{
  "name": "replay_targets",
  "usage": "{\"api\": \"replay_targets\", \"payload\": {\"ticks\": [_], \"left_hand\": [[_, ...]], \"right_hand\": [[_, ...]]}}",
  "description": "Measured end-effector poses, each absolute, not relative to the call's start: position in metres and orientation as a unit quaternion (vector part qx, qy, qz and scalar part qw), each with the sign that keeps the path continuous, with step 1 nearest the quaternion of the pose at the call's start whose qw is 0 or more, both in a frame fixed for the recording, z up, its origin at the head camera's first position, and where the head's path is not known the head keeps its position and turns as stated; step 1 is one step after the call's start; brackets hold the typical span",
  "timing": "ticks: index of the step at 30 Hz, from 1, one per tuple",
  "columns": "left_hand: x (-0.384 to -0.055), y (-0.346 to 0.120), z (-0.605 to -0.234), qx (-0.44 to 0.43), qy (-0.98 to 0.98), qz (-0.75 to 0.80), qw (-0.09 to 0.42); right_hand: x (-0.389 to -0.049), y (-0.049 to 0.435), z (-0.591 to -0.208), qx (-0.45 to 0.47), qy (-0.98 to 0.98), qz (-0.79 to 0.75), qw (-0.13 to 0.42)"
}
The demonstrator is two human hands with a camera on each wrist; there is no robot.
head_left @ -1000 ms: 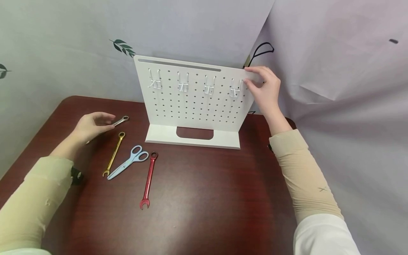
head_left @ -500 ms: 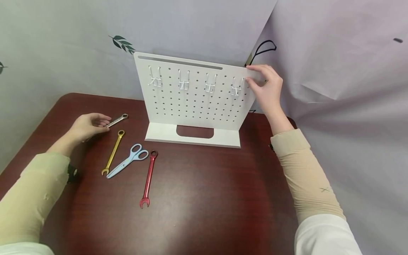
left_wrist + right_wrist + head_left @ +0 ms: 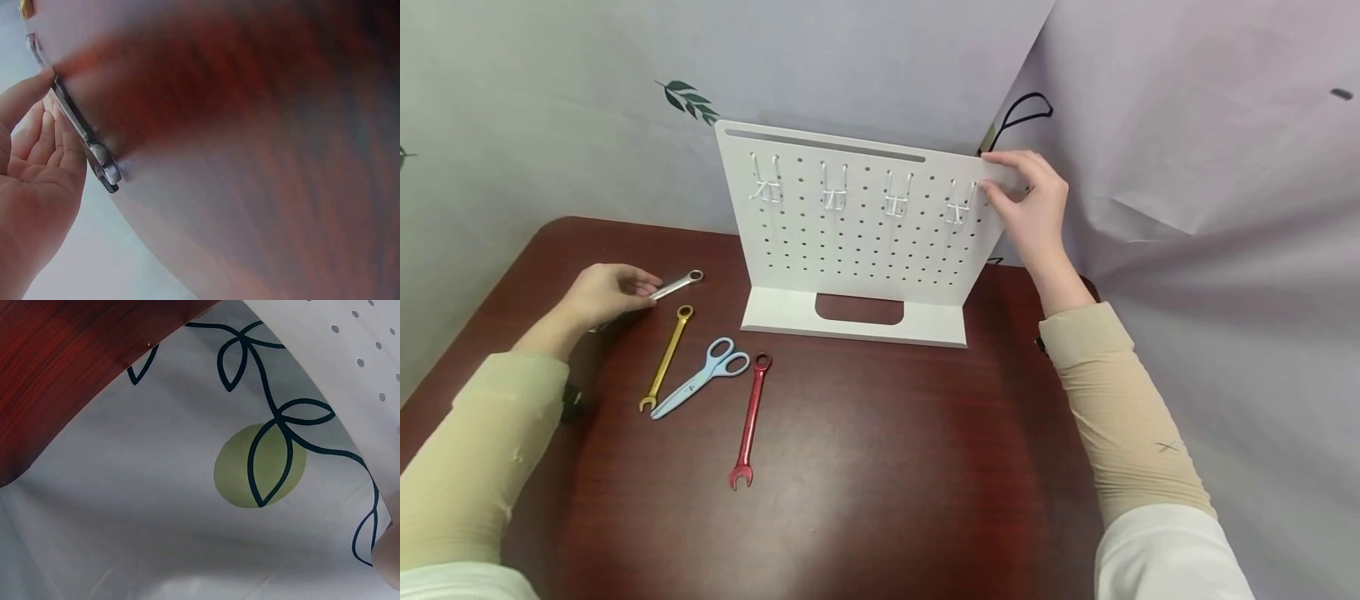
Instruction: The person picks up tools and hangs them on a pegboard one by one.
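A silver combination wrench (image 3: 677, 286) lies at the left of the table, its ring end showing past my fingertips. My left hand (image 3: 606, 296) pinches its shaft; in the left wrist view the thumb is on one side of the wrench (image 3: 76, 119) and the fingers on the other. The white pegboard (image 3: 857, 242) stands upright on its base at the back. My right hand (image 3: 1033, 204) grips its upper right corner, thumb on the front face. Several white wire hooks (image 3: 834, 198) hang in a row along the board's upper part.
A yellow wrench (image 3: 667, 358), light blue scissors (image 3: 700, 382) and a red wrench (image 3: 750, 425) lie on the dark red table (image 3: 880, 467), right of and nearer than my left hand. A pale patterned cloth (image 3: 587, 125) hangs behind the table.
My left hand has shifted slightly left along the silver wrench, so more of its shaft shows. The right hand keeps its grip on the pegboard corner.
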State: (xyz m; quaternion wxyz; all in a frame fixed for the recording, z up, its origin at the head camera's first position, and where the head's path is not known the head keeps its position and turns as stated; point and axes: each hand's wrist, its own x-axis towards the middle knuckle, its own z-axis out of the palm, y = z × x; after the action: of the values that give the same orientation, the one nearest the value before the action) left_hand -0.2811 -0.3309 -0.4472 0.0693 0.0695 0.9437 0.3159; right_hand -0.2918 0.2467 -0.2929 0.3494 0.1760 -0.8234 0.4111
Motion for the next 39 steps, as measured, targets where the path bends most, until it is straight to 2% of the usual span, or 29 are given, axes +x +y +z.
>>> {"api": "replay_targets", "payload": {"ticks": [10, 21, 39], "left_hand": [[-0.277, -0.329, -0.442, 0.054, 0.949, 0.301, 0.083], [-0.268, -0.316, -0.427, 0.054, 0.955, 0.290, 0.037], [-0.252, -0.280, -0.384, 0.004, 0.895, 0.446, 0.001]], "right_hand": [[-0.294, 0.247, -0.291, 0.173, -0.829, 0.408, 0.342], [-0.292, 0.246, -0.290, 0.172, -0.831, 0.407, 0.338], [-0.289, 0.247, -0.291, 0.172, -0.826, 0.417, 0.337]]}}
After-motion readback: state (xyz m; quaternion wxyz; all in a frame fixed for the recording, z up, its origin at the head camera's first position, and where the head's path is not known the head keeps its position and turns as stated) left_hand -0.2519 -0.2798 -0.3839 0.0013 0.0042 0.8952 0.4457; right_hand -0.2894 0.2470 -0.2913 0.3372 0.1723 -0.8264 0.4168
